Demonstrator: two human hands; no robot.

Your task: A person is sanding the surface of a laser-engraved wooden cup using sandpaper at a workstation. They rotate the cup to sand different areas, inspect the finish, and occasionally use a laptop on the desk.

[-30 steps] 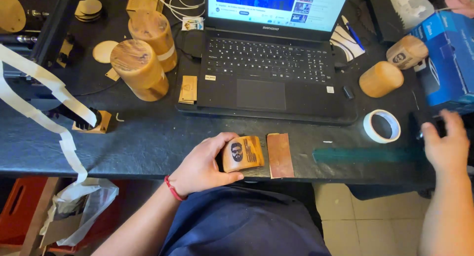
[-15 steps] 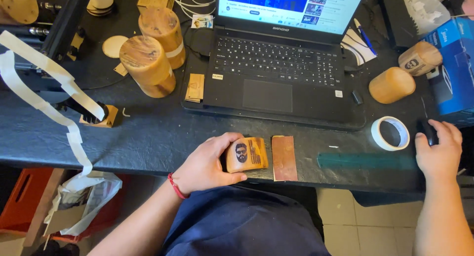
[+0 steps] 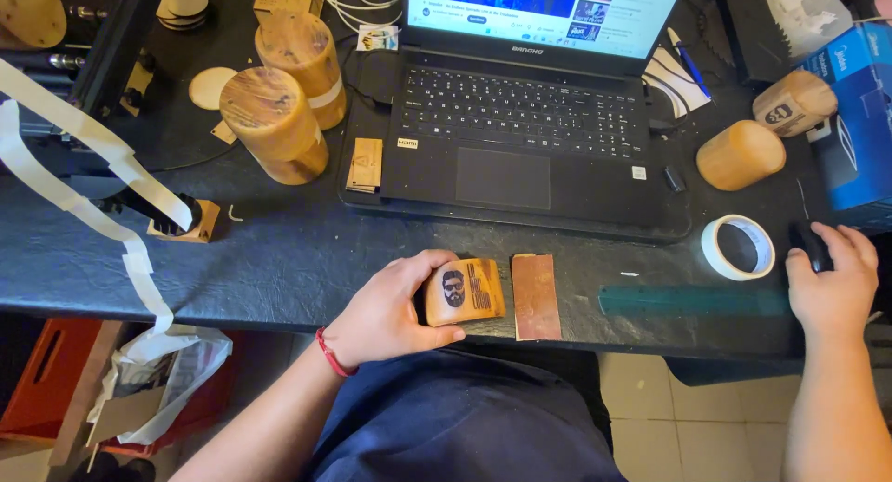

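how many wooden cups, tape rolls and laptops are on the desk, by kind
wooden cups: 5, one in the left hand at, others at
tape roll: 1
laptop: 1
total: 7

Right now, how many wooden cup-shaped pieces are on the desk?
5: one in the left hand at the desk edge, two upright left of the laptop, two lying right of it. Others may be out of view.
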